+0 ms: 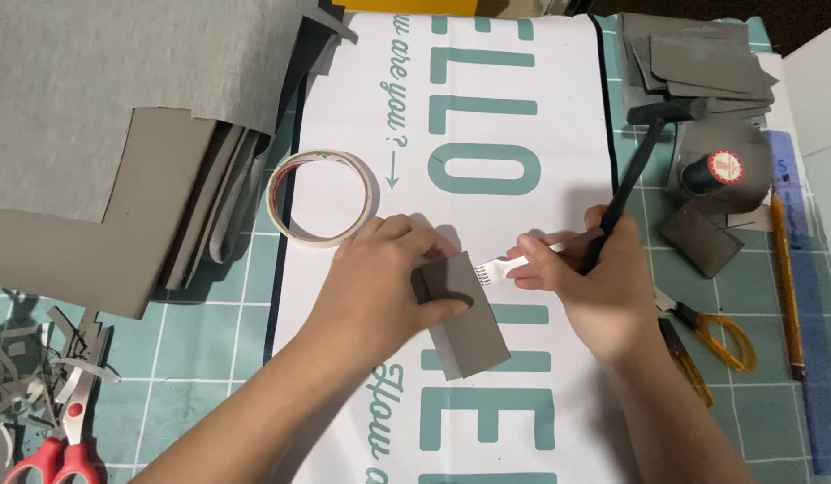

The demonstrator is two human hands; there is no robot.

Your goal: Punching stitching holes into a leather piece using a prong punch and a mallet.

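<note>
A folded grey piece (465, 323) is found lying on the white printed sheet (487, 116), which serves as the reference for all positions. The piece is pinned at its upper end by the left hand (379, 282), whose fingers are curled down over it with the thumb pressed on its near face. A pronged metal punch (505, 264) is gripped in the closed right hand (594, 287), and its teeth are set against the upper right edge of the grey piece. A black-handled mallet (653, 125) is also clasped in the same fist, its head raised toward the sheet's upper right edge. A roll of tape (321, 197) is noted at the sheet's left edge. Orange-handled scissors (711, 341) are seen right of the sheet, and red-handled scissors (61, 444) well left of it.
</note>
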